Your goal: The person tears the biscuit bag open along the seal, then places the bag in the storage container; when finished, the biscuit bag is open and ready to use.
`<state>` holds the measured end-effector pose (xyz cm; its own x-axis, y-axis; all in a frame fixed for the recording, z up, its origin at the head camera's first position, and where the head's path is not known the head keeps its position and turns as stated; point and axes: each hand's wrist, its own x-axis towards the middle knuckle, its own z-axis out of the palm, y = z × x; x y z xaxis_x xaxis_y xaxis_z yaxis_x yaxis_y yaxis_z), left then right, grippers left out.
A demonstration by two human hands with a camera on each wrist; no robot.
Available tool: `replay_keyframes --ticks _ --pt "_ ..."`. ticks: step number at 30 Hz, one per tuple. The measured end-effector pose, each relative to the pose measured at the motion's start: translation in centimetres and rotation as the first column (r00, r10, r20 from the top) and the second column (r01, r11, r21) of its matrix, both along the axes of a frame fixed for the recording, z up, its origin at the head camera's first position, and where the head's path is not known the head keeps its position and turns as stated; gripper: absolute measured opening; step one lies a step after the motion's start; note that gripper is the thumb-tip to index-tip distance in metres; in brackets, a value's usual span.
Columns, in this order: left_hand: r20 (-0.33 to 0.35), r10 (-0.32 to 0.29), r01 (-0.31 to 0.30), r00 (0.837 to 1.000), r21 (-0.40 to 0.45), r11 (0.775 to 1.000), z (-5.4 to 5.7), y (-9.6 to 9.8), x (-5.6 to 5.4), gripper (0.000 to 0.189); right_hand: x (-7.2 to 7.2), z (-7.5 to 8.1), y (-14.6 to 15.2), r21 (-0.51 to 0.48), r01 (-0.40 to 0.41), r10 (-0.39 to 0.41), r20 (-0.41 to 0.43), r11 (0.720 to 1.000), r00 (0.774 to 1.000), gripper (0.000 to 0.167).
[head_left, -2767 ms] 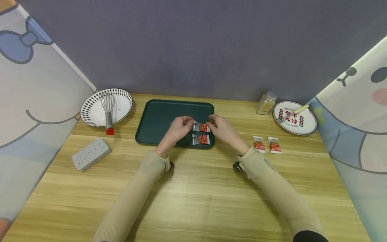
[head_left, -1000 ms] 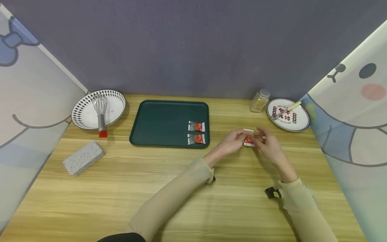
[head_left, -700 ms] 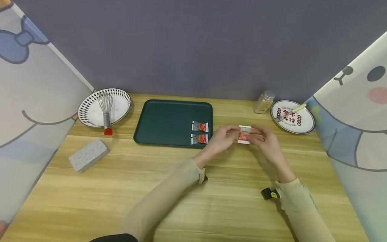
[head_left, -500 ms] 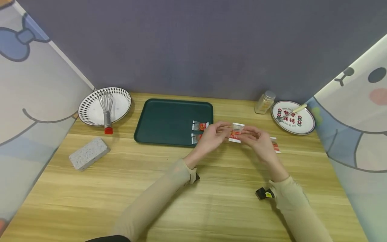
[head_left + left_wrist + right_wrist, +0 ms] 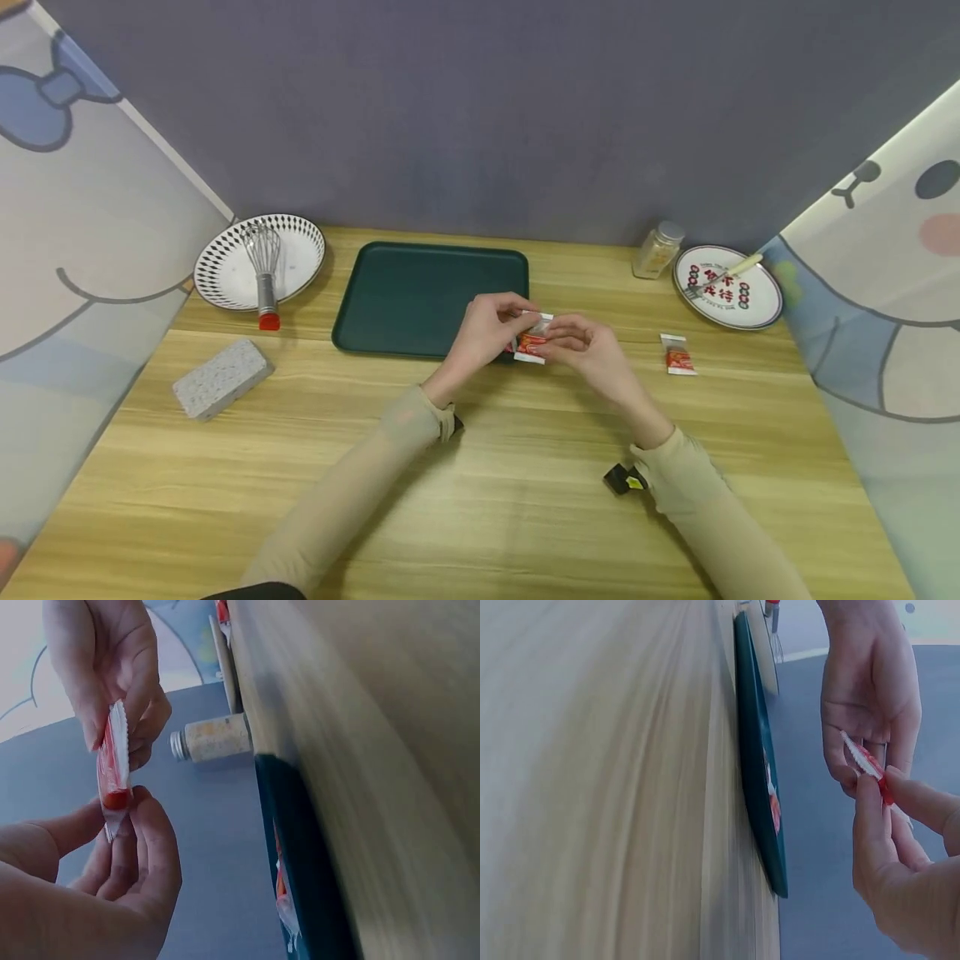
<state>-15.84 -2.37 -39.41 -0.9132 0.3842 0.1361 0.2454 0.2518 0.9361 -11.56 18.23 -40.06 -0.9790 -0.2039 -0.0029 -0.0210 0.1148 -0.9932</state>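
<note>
Both hands pinch one small red-and-clear wrapped packet [image 5: 532,343], raised above the table at the tray's right edge. My left hand [image 5: 487,333] has its thumb and fingers on one side of it; my right hand [image 5: 588,354] grips the opposite side. In the left wrist view the packet [image 5: 114,769] stands on edge between the two sets of fingertips. The dark green tray [image 5: 405,292] lies below and to the left. Packets on the tray are mostly hidden behind my left hand in the head view; a bit of wrapper [image 5: 283,900] shows in the left wrist view.
Another packet [image 5: 678,355] lies on the table at right. Behind it stand a spice jar [image 5: 657,250] and a plate [image 5: 731,310] with a fork [image 5: 722,279]. At left are a patterned plate [image 5: 217,275] bearing a whisk [image 5: 266,287], and a grey block [image 5: 223,379].
Both hands came off the tray, took a packet from the table at right and carried it leftward to the tray's right edge. One packet now lies at right where two lay before.
</note>
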Motion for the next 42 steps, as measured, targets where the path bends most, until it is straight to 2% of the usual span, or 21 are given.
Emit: replay_keyframes --ticks 3,7,12,17,21,24,31,37,42 --pt "0.013 -0.026 0.026 1.0 0.023 0.999 0.3 -0.8 -0.4 0.014 -0.1 0.1 -0.5 -0.031 0.015 -0.016 -0.017 0.999 1.0 0.029" --pt "0.064 -0.092 0.09 0.994 0.046 0.995 0.7 -1.7 -0.9 0.012 -0.3 0.3 -1.0 -0.059 0.051 -0.053 -0.035 0.997 0.998 0.023" --pt "0.077 -0.156 0.155 0.985 0.011 0.988 1.1 -2.2 -1.3 0.012 -0.6 0.3 -1.5 -0.063 0.043 -0.046 -0.051 0.997 0.998 0.018" --pt "0.088 -0.155 0.158 0.984 -0.035 0.987 1.2 -2.4 -1.7 0.013 -0.7 -0.1 -1.9 -0.113 0.05 -0.059 -0.074 0.992 0.996 0.014" --pt "0.096 -0.163 0.17 0.982 -0.07 0.983 1.3 -2.4 -1.9 0.012 -0.6 -0.5 -2.0 -0.109 0.061 -0.072 -0.1 0.992 0.992 0.012" --pt "0.067 -0.187 0.194 0.98 -0.111 0.975 1.5 -2.4 -2.2 0.011 -0.6 -0.8 -2.2 -0.091 0.078 -0.088 -0.11 0.993 0.99 0.013" --pt "0.033 -0.22 0.223 0.975 -0.163 0.961 1.9 -2.3 -2.7 0.011 -0.6 -1.1 -2.9 -0.139 0.151 -0.166 -0.099 0.979 0.981 0.016" --pt "0.041 -0.222 0.226 0.974 -0.172 0.959 1.9 -2.1 -2.6 0.012 -0.6 -0.9 -3.2 -0.109 0.19 -0.202 -0.114 0.976 0.973 0.014" --pt "0.081 -0.213 0.223 0.974 -0.13 0.966 1.7 -2.0 -2.3 0.012 -0.8 -0.9 -3.4 -0.064 0.19 -0.198 -0.163 0.98 0.966 0.009"
